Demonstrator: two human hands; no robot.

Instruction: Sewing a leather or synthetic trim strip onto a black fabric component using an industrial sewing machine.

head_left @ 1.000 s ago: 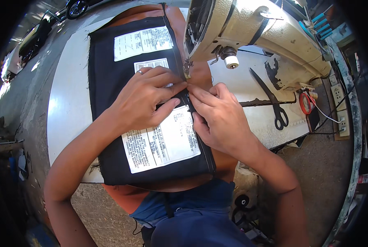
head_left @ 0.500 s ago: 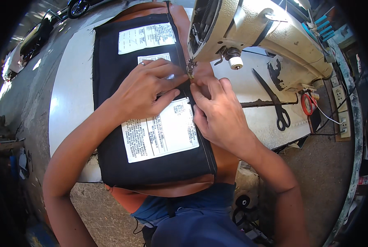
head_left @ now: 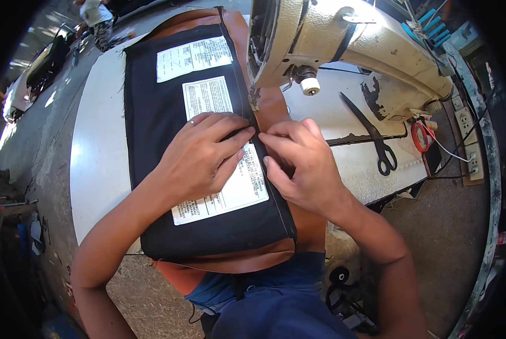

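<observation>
Mid-frame, the left hand (head_left: pixel 199 158) lies flat, fingers spread, on the black fabric panel (head_left: pixel 157 124) with white labels; the right hand (head_left: pixel 301 164) pinches its brown-edged seam just below the cream sewing machine (head_left: pixel 343 45). Black scissors (head_left: pixel 372 133) rest at right on the white surface (head_left: pixel 94 164)

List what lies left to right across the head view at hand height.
White table → black fabric → left hand → right hand → scissors → red ring → wall sockets.
</observation>
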